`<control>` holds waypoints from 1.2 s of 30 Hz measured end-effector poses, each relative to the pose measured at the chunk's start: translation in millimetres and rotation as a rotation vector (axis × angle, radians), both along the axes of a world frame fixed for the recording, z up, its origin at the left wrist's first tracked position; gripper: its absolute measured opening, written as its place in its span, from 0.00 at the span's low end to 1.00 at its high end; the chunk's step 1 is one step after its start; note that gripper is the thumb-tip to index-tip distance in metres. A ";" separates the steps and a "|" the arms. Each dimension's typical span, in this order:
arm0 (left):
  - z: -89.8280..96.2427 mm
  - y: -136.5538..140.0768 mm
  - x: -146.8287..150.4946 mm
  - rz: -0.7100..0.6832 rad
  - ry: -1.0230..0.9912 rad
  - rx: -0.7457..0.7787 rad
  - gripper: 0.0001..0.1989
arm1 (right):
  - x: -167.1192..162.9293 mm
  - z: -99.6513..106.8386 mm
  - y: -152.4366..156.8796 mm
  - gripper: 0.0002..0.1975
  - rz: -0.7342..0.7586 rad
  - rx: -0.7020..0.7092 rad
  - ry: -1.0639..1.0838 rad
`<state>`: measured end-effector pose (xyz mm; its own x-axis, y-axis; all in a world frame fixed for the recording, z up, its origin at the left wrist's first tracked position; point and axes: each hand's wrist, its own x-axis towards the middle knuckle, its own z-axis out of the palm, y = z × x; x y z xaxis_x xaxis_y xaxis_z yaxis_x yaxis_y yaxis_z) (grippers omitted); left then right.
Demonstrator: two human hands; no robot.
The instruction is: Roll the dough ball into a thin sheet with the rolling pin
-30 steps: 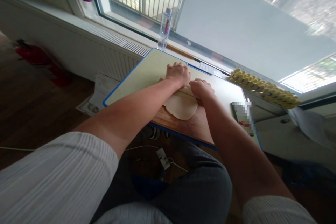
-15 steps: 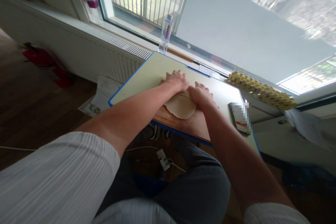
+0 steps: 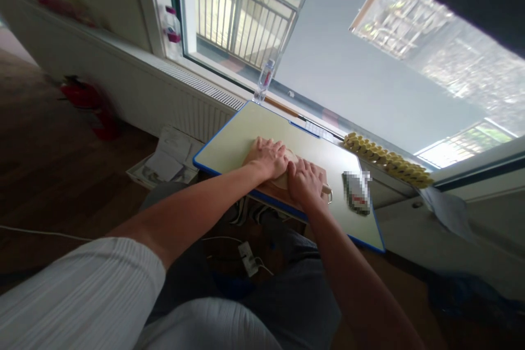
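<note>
My left hand (image 3: 268, 158) and my right hand (image 3: 305, 179) press down side by side, thumbs close together, fingers curved over a mostly hidden rolling pin. The pin's pale end (image 3: 327, 188) pokes out to the right of my right hand. Beneath them lies a flat sheet of pale dough (image 3: 281, 181), largely covered by my hands, with parts showing before and beyond them. The dough rests on a wooden board (image 3: 273, 193); a metal loop shows at the board's right side.
The board lies on a small pale table (image 3: 229, 145) with blue edging. A phone-like object (image 3: 357, 194), blurred out, is on its right side. Water bottles (image 3: 264, 81) stand by the window. Yellow objects (image 3: 385, 158) line the sill. A power strip (image 3: 248, 258) lies on the floor below.
My hands have drawn back toward me over the board, and less of the near dough shows. The pin's end now shows at the right. The camera view has shifted.
</note>
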<state>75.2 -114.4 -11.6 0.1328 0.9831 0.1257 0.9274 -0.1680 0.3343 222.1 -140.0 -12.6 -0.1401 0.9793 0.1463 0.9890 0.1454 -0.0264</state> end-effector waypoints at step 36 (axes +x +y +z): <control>-1.0 11.7 -2.6 0.003 -0.003 -0.018 0.31 | 8.2 -8.4 20.4 0.31 0.028 0.043 -0.001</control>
